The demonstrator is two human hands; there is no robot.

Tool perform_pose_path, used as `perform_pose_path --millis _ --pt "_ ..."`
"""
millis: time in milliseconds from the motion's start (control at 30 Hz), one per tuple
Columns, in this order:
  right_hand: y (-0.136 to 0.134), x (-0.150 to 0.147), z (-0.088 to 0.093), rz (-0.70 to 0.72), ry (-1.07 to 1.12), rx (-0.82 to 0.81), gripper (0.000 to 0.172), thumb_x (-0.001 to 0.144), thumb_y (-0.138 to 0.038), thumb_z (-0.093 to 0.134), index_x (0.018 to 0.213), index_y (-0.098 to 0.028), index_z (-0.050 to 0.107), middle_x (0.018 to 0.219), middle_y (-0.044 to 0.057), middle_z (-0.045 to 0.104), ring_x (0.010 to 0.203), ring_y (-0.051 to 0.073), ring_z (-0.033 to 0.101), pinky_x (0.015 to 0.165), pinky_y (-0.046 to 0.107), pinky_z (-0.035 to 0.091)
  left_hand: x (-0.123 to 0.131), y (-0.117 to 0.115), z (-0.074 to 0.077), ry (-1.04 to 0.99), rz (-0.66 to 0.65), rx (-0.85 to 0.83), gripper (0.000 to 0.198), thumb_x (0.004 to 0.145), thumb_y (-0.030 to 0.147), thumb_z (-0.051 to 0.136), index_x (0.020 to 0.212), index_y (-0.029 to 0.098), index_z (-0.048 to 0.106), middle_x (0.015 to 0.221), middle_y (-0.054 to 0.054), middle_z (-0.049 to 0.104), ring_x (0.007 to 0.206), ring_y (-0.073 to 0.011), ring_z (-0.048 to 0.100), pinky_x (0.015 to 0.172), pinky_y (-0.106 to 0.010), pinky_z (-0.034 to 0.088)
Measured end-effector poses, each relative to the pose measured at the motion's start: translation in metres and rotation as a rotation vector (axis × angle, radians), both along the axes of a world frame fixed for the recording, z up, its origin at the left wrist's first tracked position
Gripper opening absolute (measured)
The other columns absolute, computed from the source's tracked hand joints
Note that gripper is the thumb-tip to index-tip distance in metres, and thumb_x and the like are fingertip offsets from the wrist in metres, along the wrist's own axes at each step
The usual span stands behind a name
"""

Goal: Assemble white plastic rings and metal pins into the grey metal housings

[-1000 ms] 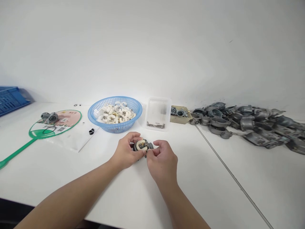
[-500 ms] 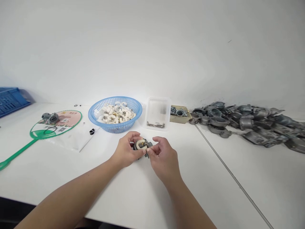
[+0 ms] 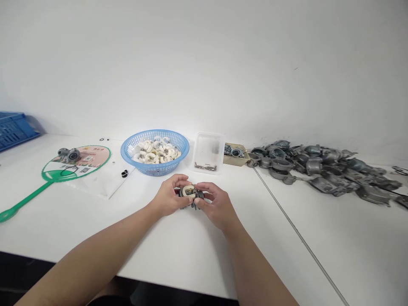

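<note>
There it is, a small grey die-cast metal body (image 3: pixel 200 194) topped by a cream ring (image 3: pixel 186 190), held just above the white bench (image 3: pixel 79 238), right in front of the blue plastic mesh basket (image 3: pixel 154 132)! Its long axis runs sideways between the palms, ring facing up, metal lugs pointing down. The left hand (image 3: pixel 168 197) curls closed around one end, the right hand (image 3: pixel 215 208) pinches the other with its fingers, and both forearms angle inward from the bench's near edge.
</note>
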State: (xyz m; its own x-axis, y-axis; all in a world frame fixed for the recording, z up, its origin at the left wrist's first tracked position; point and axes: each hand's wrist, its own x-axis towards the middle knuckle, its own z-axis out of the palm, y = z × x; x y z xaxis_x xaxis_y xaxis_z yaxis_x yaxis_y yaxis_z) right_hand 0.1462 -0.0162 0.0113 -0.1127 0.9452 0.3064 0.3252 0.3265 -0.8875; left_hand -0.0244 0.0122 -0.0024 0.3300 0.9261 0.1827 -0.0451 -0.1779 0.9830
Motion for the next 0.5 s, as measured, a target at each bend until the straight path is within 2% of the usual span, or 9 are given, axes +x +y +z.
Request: perform_pose_path --millis 100,267,500 --pt "-0.0024 -0.0054 -0.0009 -0.025 0.106 -0.012 0.027 0.068 -0.029 0.063 0.092 -0.018 0.062 0.091 0.004 0.066 0.081 0.019 0.064 0.073 0.037 0.054 -0.0006 -0.0008 -0.0008 -0.029 -0.003 -0.022 0.060 0.060 0.020 0.076 0.111 0.017 0.045 0.106 -0.009 0.062 0.088 -0.0179 0.061 0.077 -0.032 0.048" --pt "-0.0035 -0.0089 -0.0022 -0.054 0.127 0.007 0.025 0.066 -0.031 0.066 0.086 -0.017 0.063 0.085 0.003 0.067 0.081 0.019 0.064 0.075 0.036 0.054 -0.0005 -0.0001 -0.0025 -0.041 -0.009 -0.037 0.062 0.059 0.021 0.078 0.111 0.018 0.046 0.107 -0.009 0.061 0.090 -0.0187 0.062 0.077 -0.032 0.049" --pt "-0.0036 -0.0085 -0.0035 -0.047 0.129 -0.025 0.029 0.064 -0.032 0.066 0.089 -0.017 0.061 0.086 0.004 0.065 0.078 0.019 0.063 0.068 0.035 0.056 -0.0026 0.0022 -0.0043 -0.059 -0.046 -0.025 0.061 0.059 0.020 0.077 0.111 0.018 0.046 0.109 -0.010 0.061 0.089 -0.0177 0.062 0.080 -0.032 0.047"
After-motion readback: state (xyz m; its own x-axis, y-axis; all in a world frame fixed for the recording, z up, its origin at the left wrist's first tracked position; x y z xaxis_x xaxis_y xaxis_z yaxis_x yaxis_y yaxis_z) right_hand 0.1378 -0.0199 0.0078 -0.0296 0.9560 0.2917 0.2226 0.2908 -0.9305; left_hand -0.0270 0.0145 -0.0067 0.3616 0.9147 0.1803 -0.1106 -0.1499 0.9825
